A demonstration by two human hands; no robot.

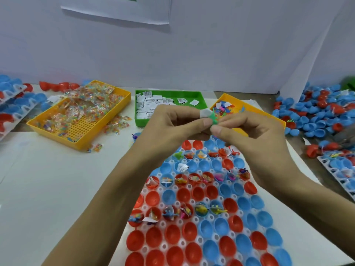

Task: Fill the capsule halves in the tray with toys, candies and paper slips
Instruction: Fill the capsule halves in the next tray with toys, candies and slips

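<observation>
Green toy [213, 120] upright — pinched between both hands [215, 125], above tray [192, 189]

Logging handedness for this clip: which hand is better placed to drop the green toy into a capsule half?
Probably the right hand: its thumb and fingers pinch the green toy; the left hand also holds a paper slip.

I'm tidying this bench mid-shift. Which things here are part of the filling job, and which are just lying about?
In use:
left hand and right hand, both pinching the green toy
paper slip
capsule tray
candy bin
slip bin
toy bin

Lying about:
loose capsule pile
stacked trays
</observation>
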